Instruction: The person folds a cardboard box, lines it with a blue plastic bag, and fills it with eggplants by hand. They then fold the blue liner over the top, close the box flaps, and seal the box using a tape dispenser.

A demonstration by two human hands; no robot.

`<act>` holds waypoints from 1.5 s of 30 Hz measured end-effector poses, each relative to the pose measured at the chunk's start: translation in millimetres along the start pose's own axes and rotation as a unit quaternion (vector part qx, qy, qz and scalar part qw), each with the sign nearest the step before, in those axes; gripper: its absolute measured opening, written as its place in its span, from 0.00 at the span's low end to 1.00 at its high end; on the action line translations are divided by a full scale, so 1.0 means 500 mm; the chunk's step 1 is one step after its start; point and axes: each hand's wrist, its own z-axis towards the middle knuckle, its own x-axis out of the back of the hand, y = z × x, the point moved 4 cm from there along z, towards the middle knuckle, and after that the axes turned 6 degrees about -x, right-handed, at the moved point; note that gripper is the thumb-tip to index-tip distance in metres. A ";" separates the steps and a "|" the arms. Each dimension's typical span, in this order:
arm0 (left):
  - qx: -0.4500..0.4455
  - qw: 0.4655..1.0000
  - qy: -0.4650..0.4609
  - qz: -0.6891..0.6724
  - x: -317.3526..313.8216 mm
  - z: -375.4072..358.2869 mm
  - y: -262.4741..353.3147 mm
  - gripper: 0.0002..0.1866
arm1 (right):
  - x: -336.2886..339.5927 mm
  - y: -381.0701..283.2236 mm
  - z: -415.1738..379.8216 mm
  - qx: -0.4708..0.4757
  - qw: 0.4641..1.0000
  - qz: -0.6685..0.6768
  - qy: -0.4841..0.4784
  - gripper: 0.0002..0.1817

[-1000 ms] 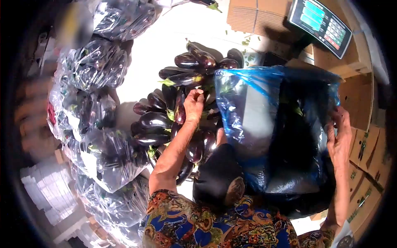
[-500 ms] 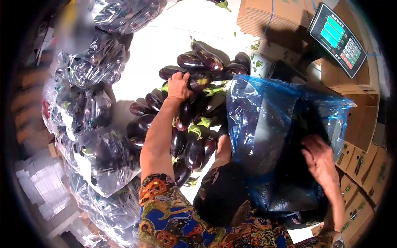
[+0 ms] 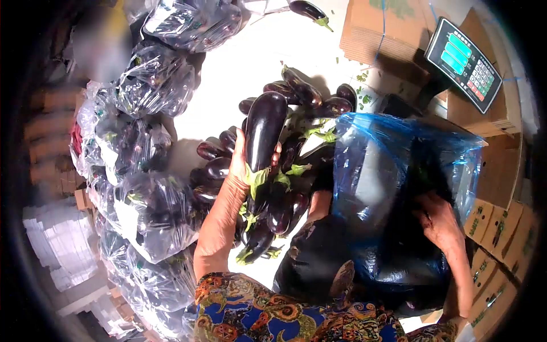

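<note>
My left hand (image 3: 239,157) is closed around a large, glossy purple eggplant (image 3: 265,125), lifted with its green cap toward me. Beneath and around it lies a pile of eggplants (image 3: 280,214), some touching one another. To the right a blue plastic bag (image 3: 356,171) stands with its mouth spread, and its inside is mostly in dark shadow. My right hand (image 3: 440,222) reaches in at the bag's right side with bent fingers. Their tips are lost in the shadow, so what they grip cannot be made out.
Clear bags of eggplants (image 3: 154,211) are stacked along the left. A scale display (image 3: 464,62) with green screens stands at the upper right, near flattened cardboard (image 3: 382,28). Printed cartons (image 3: 496,233) line the right edge. One loose eggplant (image 3: 307,9) lies at the far top.
My left hand has picked an eggplant off the pile and raised it toward me, turning palm up. My right hand stays at the bag. The view has shifted slightly.
</note>
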 end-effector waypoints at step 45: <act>-0.151 0.778 0.154 0.590 0.098 0.213 0.003 0.16 | 0.071 0.060 -0.007 -0.045 0.988 -0.039 0.142 0.18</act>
